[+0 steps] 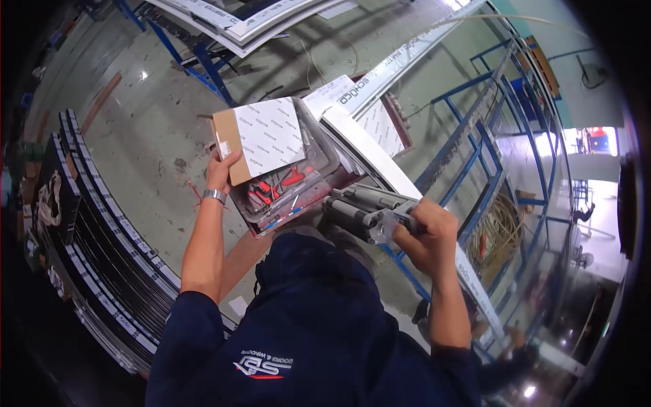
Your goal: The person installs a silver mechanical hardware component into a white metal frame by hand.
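Left hand (222,171), eleven o'clock: fingers gripping the box (271,139) by its near-left edge, apparently steadying it over the tool tub (330,168). Right hand (434,234), two o'clock: fingers closed on grey bars (352,211), seemingly keeping them bunched together.

The flat cardboard box (268,138) is brown with a white printed upper face; the left hand (224,167) grips its left edge. The bundle of grey and black elongated parts (359,205), with clear film, extends leftward from the right hand (431,234).
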Demonstrator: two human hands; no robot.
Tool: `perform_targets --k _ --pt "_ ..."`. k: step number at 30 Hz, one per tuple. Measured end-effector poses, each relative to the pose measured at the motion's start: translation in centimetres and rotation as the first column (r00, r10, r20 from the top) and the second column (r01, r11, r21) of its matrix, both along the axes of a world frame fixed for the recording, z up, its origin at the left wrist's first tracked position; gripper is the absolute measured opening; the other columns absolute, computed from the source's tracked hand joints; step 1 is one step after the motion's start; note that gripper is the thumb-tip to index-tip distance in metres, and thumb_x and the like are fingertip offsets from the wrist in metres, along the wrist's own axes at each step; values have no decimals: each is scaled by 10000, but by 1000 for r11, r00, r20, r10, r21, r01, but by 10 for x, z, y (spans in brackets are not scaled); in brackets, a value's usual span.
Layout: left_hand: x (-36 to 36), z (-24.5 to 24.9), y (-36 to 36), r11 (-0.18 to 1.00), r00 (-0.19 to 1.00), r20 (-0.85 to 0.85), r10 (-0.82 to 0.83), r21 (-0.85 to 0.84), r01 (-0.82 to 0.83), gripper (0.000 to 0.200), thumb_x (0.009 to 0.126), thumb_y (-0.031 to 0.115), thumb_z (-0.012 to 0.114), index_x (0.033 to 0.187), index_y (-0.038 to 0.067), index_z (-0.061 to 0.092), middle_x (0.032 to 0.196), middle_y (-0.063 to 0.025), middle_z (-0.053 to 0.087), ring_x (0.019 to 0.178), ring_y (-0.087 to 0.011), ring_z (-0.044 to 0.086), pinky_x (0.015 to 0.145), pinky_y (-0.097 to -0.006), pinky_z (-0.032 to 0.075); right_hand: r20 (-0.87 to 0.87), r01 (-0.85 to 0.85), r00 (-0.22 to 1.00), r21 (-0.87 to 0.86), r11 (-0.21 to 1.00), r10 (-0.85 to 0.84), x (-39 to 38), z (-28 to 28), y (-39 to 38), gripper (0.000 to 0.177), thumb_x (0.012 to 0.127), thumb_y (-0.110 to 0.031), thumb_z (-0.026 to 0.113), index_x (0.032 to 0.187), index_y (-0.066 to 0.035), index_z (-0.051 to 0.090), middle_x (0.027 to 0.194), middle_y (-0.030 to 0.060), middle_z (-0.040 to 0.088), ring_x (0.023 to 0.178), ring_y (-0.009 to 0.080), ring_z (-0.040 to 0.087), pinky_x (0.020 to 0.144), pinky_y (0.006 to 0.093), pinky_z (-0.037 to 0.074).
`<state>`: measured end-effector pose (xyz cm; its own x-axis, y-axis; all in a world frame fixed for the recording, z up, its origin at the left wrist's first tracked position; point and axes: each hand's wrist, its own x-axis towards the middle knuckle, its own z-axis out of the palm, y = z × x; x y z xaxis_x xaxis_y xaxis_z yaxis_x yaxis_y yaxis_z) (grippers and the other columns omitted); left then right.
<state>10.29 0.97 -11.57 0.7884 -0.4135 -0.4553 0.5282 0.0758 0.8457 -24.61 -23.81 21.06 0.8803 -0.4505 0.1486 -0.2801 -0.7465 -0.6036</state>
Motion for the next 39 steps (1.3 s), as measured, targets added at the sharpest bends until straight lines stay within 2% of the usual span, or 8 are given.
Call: perform_targets --k 9,13,17,22,27,30,33,39 --pt "-47 -48 31 807 743 630 -225 548 -220 586 936 239 841 1402 -21 598 1271 -136 730 1126 -224 715 977 -345 568 21 -51 999 73 996 49 12 -24 13 296 741 -126 836 727 -14 563 664 92 460 566 259 487 532 377 372" --pt "-170 57 8 985 937 -335 -100 -168 45 681 1029 520 677 1503 50 543 1490 -223 599 1354 -304 614 1116 -481 513 121 -79 991 116 990 65 34 -40 25 257 726 -153 826 747 -4 618 669 76 458 557 208 460 522 356 338" --pt "-203 124 -46 521 740 -611 -283 -745 -416 913 992 787 508 1562 75 479 1591 -278 493 1474 -391 510 1237 -571 401 187 -120 979 223 967 79 60 -72 49 319 772 -190 838 727 -4 581 682 80 461 556 201 454 518 358 334" --pt "-166 116 -39 594 898 -427 -101 -750 -290 902 965 730 617 1585 95 457 1580 -133 552 1394 -335 577 1201 -528 439 209 -112 977 328 938 44 75 -128 75 307 806 -183 849 780 -6 600 709 86 470 602 241 485 555 380 374" --pt "-151 73 -34 705 851 -460 253 -514 -488 662 984 593 693 1440 124 594 1393 -69 675 1280 -269 643 1124 -465 505 281 -188 941 -24 982 187 88 -173 65 381 798 -14 835 1166 -75 758 1218 125 659 1007 320 704 862 415 577" --pt "-149 71 -41 709 828 -443 344 -456 -539 623 996 564 688 1421 116 610 1377 -61 680 1256 -258 652 1098 -456 522 336 -248 902 -113 962 272 89 -179 52 400 804 23 787 1191 -63 734 1176 133 667 1004 361 693 920 447 556" --pt "-144 65 -35 700 816 -414 403 -434 -566 591 1006 531 683 1397 91 626 1353 -57 695 1234 -258 668 1103 -446 523 204 28 972 390 920 -116 73 -206 42 325 846 23 718 1166 -31 708 1091 157 676 981 391 679 898 455 546" --pt "-128 58 -6 792 860 -327 392 -355 -497 627 981 549 697 1414 102 619 1344 -73 699 1202 -271 692 1026 -451 585 32 297 945 337 894 -326 102 -302 -4 276 898 -132 721 1128 16 686 983 220 697 985 442 672 847 508 515"
